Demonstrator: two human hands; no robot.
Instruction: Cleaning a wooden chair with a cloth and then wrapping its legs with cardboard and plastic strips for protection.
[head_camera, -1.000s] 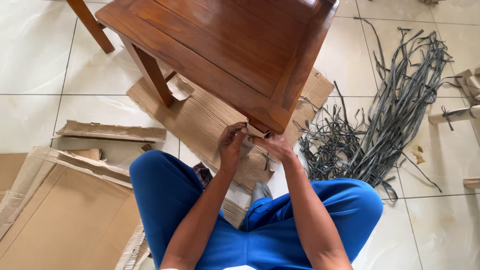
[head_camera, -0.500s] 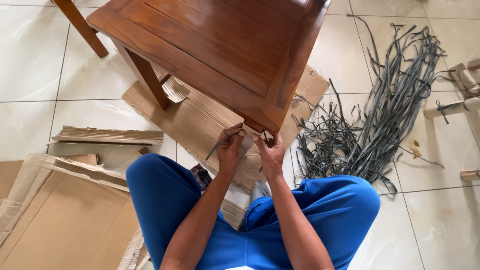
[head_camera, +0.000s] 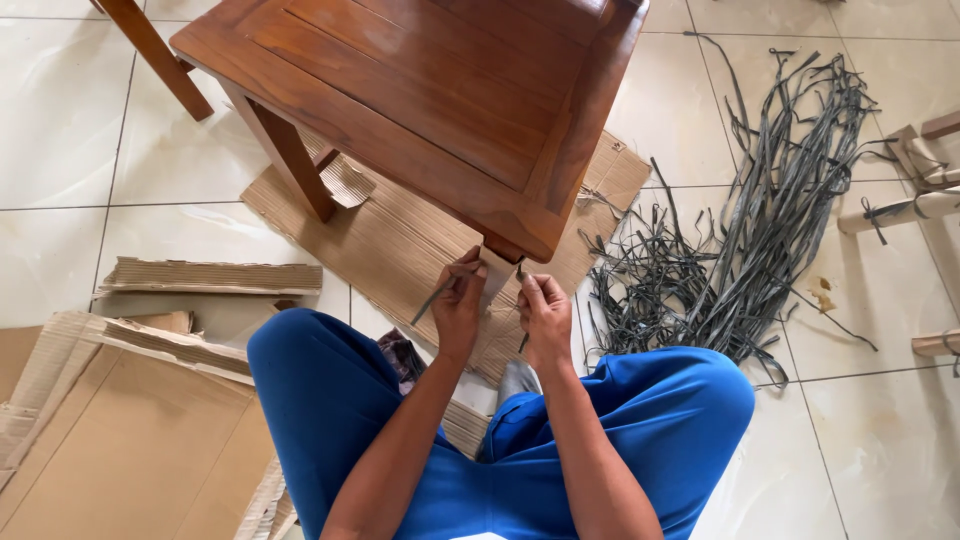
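Observation:
A brown wooden chair (head_camera: 430, 100) stands in front of me on a sheet of corrugated cardboard (head_camera: 390, 245). Its near corner leg is wrapped in cardboard (head_camera: 497, 272). My left hand (head_camera: 458, 305) and my right hand (head_camera: 545, 315) are both at that leg, just under the seat corner. Each hand pinches an end of a thin grey strap (head_camera: 432, 300) that runs around the wrapped leg. My knees in blue trousers (head_camera: 330, 400) are on either side of my arms.
A heap of grey plastic straps (head_camera: 740, 240) lies on the tiles at the right. Wrapped wooden pieces (head_camera: 915, 195) are at the right edge. Folded cardboard pieces (head_camera: 210, 275) and a large cardboard sheet (head_camera: 110, 440) lie at the left.
My two hands have drawn a little apart at the chair leg, pulling the strap ends. The view has shifted slightly; the chair has stayed in place.

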